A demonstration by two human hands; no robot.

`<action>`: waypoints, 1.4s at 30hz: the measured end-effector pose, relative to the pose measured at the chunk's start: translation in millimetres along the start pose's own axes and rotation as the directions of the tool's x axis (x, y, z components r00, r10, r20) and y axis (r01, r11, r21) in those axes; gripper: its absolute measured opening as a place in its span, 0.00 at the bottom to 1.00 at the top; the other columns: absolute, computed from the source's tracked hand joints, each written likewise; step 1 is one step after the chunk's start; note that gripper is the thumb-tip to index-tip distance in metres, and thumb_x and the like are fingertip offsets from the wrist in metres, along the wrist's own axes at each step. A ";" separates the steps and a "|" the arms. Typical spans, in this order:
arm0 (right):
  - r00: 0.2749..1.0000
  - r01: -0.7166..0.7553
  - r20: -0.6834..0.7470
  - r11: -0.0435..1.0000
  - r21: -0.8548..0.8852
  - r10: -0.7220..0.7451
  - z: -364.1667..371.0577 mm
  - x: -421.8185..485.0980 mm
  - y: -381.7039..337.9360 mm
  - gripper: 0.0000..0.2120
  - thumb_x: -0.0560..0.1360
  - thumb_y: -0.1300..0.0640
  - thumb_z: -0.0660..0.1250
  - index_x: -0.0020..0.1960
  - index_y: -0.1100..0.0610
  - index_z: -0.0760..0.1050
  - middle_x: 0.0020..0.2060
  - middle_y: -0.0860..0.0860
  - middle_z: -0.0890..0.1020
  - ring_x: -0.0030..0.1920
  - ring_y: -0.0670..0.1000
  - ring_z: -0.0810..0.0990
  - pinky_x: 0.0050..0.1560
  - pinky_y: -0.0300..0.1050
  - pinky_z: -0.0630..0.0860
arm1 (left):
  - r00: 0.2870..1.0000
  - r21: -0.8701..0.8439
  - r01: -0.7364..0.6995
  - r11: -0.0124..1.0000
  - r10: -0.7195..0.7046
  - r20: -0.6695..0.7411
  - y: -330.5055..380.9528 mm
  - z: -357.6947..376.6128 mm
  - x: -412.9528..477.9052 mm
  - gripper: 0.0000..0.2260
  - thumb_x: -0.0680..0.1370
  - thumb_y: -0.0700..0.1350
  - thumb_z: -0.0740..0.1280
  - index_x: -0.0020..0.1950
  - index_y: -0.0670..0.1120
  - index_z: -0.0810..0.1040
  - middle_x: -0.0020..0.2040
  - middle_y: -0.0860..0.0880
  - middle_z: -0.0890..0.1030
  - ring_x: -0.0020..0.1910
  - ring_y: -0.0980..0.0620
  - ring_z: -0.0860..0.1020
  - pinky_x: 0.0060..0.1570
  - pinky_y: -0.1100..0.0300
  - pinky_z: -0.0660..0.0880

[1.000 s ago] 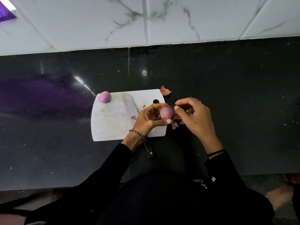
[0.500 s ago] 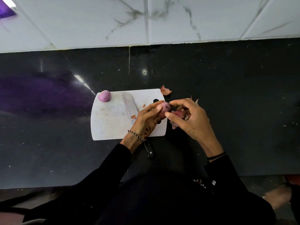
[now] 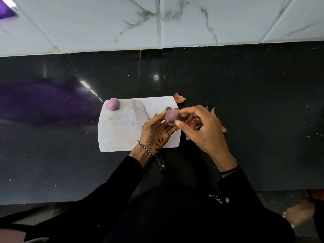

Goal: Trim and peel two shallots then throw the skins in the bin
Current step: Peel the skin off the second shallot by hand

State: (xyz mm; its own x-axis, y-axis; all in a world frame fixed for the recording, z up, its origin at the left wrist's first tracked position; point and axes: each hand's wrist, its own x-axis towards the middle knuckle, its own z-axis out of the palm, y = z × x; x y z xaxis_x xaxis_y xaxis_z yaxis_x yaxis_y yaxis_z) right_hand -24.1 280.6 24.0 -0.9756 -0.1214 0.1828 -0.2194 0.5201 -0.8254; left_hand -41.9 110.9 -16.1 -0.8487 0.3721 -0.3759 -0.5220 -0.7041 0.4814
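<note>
A pink peeled shallot is held over the right edge of the white cutting board. My left hand grips it from below and the left. My right hand pinches it between thumb and forefinger from the right, with pieces of skin tucked under the fingers. A second peeled shallot rests on the board's far left corner. Loose skins lie on the black counter: one beyond the board's far right corner, more beside my right hand.
A knife lies on the board, its blade pointing away and its black handle sticking out under my left wrist. The black counter meets a white marbled tile wall behind. The bin is not in view.
Both hands turned the shallot between them and shifted it slightly away. My right thumb and forefinger now pinch it from the right. The other shallot and the knife stayed put.
</note>
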 end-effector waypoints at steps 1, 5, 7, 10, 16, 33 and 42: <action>1.000 0.004 -0.002 1.000 0.004 -0.004 -0.1 0.2 -0.2 0.12 0.75 0.53 0.74 0.57 0.53 0.81 0.50 0.46 0.81 0.47 0.45 0.81 0.46 0.32 0.78 | 1.000 0.010 0.000 1.000 0.000 0.010 -0.2 0.7 -0.2 0.22 0.81 0.46 0.58 0.70 0.33 0.68 0.62 0.38 0.76 0.56 0.45 0.79 0.52 0.55 0.77; 1.000 0.012 -0.005 1.000 -0.001 -0.012 -0.3 0.5 1.6 0.11 0.76 0.51 0.73 0.57 0.52 0.81 0.50 0.44 0.80 0.47 0.44 0.81 0.44 0.34 0.78 | 0.999 0.070 0.007 0.998 -0.010 0.034 -0.5 1.0 -0.5 0.18 0.82 0.47 0.57 0.66 0.37 0.73 0.62 0.40 0.78 0.58 0.46 0.79 0.57 0.56 0.76; 1.000 0.015 -0.002 1.000 -0.010 -0.015 0.0 0.4 2.8 0.12 0.76 0.50 0.73 0.58 0.52 0.82 0.50 0.44 0.80 0.47 0.44 0.81 0.45 0.33 0.78 | 0.999 0.121 -0.006 0.993 0.000 0.051 -1.2 -0.1 0.0 0.19 0.82 0.48 0.57 0.68 0.37 0.71 0.62 0.40 0.77 0.57 0.48 0.79 0.55 0.57 0.75; 1.000 0.013 -0.002 1.000 -0.023 -0.013 -0.4 0.4 3.2 0.13 0.77 0.48 0.73 0.58 0.51 0.82 0.51 0.44 0.81 0.48 0.43 0.81 0.46 0.35 0.79 | 0.999 0.216 -0.037 0.976 0.028 0.044 -2.5 0.1 -0.1 0.21 0.80 0.48 0.58 0.68 0.36 0.70 0.61 0.40 0.75 0.58 0.47 0.77 0.56 0.58 0.75; 0.999 0.021 -0.045 1.000 -0.015 -0.022 0.0 -0.3 2.1 0.13 0.75 0.50 0.75 0.58 0.52 0.83 0.51 0.46 0.82 0.46 0.43 0.82 0.44 0.39 0.81 | 0.998 0.277 -0.058 0.959 0.057 0.013 -3.2 3.9 -3.4 0.22 0.78 0.49 0.62 0.66 0.35 0.71 0.60 0.40 0.76 0.56 0.48 0.79 0.53 0.59 0.76; 0.990 0.067 0.133 0.994 -0.092 -0.054 -7.0 7.1 5.6 0.09 0.77 0.53 0.72 0.56 0.54 0.82 0.50 0.47 0.79 0.45 0.45 0.82 0.44 0.43 0.82 | 0.992 0.198 0.052 0.979 -0.028 -0.123 -3.9 10.3 -5.4 0.17 0.82 0.52 0.59 0.53 0.41 0.82 0.56 0.40 0.81 0.59 0.43 0.78 0.68 0.47 0.70; 0.969 0.031 0.248 0.994 -0.103 -0.004 -10.7 15.4 3.7 0.07 0.76 0.55 0.73 0.53 0.51 0.80 0.50 0.43 0.77 0.48 0.44 0.80 0.49 0.47 0.81 | 0.991 0.295 0.071 0.953 -0.034 -0.130 -1.5 14.0 -7.4 0.15 0.84 0.50 0.56 0.51 0.42 0.79 0.47 0.44 0.83 0.50 0.48 0.81 0.64 0.49 0.72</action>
State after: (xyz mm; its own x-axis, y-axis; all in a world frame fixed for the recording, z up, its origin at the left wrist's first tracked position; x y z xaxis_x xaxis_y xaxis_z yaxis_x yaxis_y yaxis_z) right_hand -40.0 289.7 29.5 -0.9431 -0.3291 0.0482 -0.2484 0.6007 -0.7599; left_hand -36.0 117.7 -3.0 -0.8121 0.3140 -0.4919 -0.5832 -0.4659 0.6655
